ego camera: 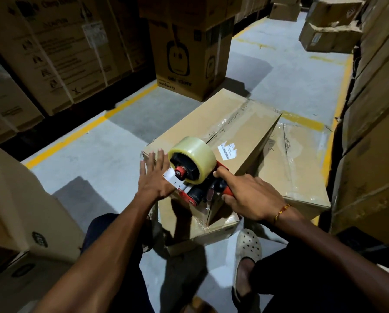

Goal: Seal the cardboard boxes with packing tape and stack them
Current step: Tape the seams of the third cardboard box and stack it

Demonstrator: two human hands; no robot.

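Observation:
A long brown cardboard box [213,123] lies on the floor in front of me, with clear tape along its top seam and a white label. My left hand [154,177] presses flat on its near end, fingers straight. A red tape dispenser [195,177] with a large roll of clear tape sits at the box's near edge. My right hand [250,199] grips its red handle. The dispenser's front end hangs over the box's near end face, where tape shows. A second taped box [302,168] lies on the floor to the right, touching the first.
Tall stacks of printed cartons [53,53] line the left side, and one printed carton [189,64] stands behind the box. More cartons [374,132] rise on the right. A carton [19,211] sits at my near left. Yellow lines mark the grey floor [290,75]. My feet are beside the box.

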